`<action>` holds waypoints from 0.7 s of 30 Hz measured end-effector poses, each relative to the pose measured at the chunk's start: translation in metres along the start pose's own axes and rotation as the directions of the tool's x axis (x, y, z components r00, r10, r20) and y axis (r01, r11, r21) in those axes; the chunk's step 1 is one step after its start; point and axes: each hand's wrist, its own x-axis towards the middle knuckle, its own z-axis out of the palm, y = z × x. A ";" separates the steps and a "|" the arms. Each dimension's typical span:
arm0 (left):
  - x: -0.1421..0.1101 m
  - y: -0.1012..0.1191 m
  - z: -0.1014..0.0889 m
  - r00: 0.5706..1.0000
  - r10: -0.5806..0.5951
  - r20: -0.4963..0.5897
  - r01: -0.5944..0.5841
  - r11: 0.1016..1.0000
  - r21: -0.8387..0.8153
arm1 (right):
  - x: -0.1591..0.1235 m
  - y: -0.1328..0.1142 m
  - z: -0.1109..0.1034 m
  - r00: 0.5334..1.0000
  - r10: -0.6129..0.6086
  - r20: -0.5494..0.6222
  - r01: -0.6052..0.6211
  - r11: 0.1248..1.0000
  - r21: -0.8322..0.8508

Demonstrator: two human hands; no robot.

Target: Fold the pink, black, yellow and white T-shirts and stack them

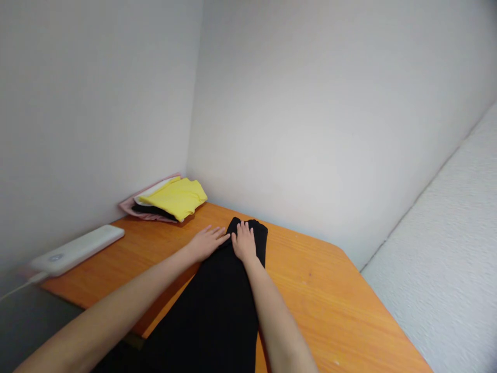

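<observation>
A long black garment (217,305), its exact kind unclear, lies lengthwise over the wooden table and runs down past the near edge toward me. Near its far end, my right hand (244,242) rests flat on the cloth with fingers stretched forward. Just to the left, my left hand (207,243) is spread, its fingertips at the garment's left edge. Neither hand grips the fabric. The near part of the garment drops out of sight at the bottom of the view.
The orange-brown wooden table (310,280) meets walls behind and at the left. In the back left corner sits a pile of folded clothes, with a yellow one (174,197) on top. A white elongated device (79,248) with a cable lies along the left edge.
</observation>
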 end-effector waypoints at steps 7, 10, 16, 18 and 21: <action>-0.098 0.039 -0.044 0.991 0.100 -0.088 -0.108 0.990 -0.087 | -0.090 0.001 -0.054 0.974 -0.226 -0.021 0.227 0.973 0.047; -0.154 0.051 -0.056 0.965 0.241 0.100 -0.210 0.945 -0.250 | -0.163 0.008 -0.081 0.939 -0.295 0.177 0.269 0.950 0.157; -0.205 0.054 -0.042 0.908 0.357 0.221 -0.304 0.922 -0.238 | -0.266 0.010 -0.137 0.861 -0.355 0.364 0.313 0.934 0.170; -0.206 0.050 -0.030 0.920 0.356 0.167 -0.327 0.928 -0.178 | -0.279 0.005 -0.138 0.876 -0.347 0.336 0.324 0.938 0.123; -0.205 0.044 -0.016 0.929 0.363 0.070 -0.354 0.928 -0.114 | -0.288 -0.005 -0.122 0.923 -0.287 0.257 0.292 0.956 0.018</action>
